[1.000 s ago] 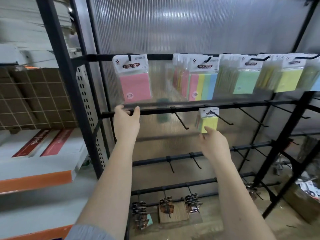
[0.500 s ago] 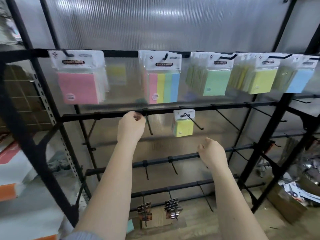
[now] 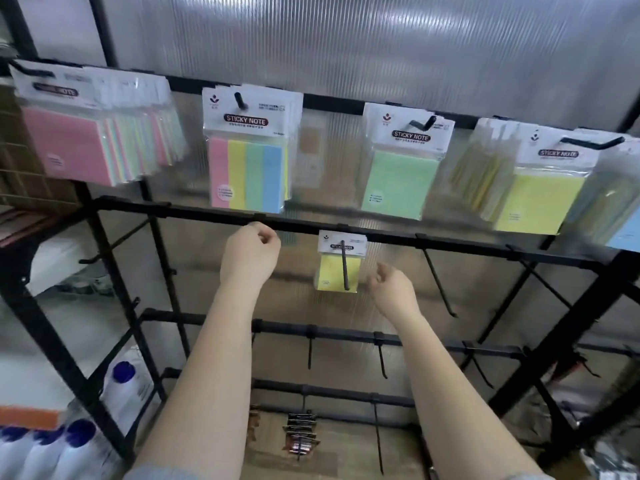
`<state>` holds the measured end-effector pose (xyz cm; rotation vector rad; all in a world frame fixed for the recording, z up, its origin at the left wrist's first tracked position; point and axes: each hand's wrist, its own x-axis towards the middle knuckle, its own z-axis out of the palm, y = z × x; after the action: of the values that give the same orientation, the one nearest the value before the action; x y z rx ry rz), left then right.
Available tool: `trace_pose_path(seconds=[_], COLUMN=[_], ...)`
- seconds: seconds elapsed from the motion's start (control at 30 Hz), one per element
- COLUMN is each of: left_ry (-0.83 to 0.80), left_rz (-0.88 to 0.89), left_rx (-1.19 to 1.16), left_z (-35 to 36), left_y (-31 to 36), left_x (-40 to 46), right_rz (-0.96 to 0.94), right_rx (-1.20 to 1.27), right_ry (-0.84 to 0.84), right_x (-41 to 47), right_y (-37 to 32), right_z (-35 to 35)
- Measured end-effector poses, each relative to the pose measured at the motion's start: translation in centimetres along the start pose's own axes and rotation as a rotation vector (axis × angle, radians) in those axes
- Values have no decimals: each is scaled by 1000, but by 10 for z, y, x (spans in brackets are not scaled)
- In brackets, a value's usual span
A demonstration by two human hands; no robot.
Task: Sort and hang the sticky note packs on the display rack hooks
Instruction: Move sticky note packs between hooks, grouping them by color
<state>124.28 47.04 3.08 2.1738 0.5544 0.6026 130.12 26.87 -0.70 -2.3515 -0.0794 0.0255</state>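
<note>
My two bare forearms reach up and away from me toward a black metal rack (image 3: 485,249). My left hand (image 3: 250,255) is raised just under the second bar (image 3: 207,216), its fingers curled inward with the fingertips close to the bar; it holds no pack, and I cannot tell whether it touches the bar or a hook there. My right hand (image 3: 393,289) is lower and to the right, fingers loosely curled and relaxed, holding nothing.

Between my hands, and a little beyond them, one small yellow pack (image 3: 334,275) hangs on a hook (image 3: 344,268) of the second bar. The hook's black rod runs down across the pack's front. The pack is just beside my right hand, not touching it.

Lower down, two more bars carry bare hooks, and a small cluster of dark clips (image 3: 300,436) hangs near the bottom. At the lower left stand white bottles with blue caps (image 3: 78,448).

Farther up, the top bar carries rows of larger packs. From left to right: a thick bunch fronted by a pink pack (image 3: 65,147), a striped pack (image 3: 247,174) in pink, yellow, green and blue, a green pack (image 3: 398,181), and a yellow pack (image 3: 540,202) with more behind it. At the far right edge the corner of a blue pack (image 3: 625,240) shows. White header cards read "STICKY NOTE".

Behind the rack is a ribbed translucent panel (image 3: 346,39).
</note>
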Motion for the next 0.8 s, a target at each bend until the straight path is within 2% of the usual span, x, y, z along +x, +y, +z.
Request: trace_pose_path(seconds=[0.2, 0.37, 0.8], left_ry=[30, 31, -10], left_rz=[-17, -22, 36], left_rx=[38, 37, 91], left_z=[7, 4, 0], left_y=[-2, -5, -12], left_x=[8, 18, 25], right_rz=[-35, -17, 49], right_rx=[121, 217, 237], right_ry=[-4, 128, 363], right_x=[39, 46, 37], right_y=[-8, -11, -7], right_z=[12, 21, 47])
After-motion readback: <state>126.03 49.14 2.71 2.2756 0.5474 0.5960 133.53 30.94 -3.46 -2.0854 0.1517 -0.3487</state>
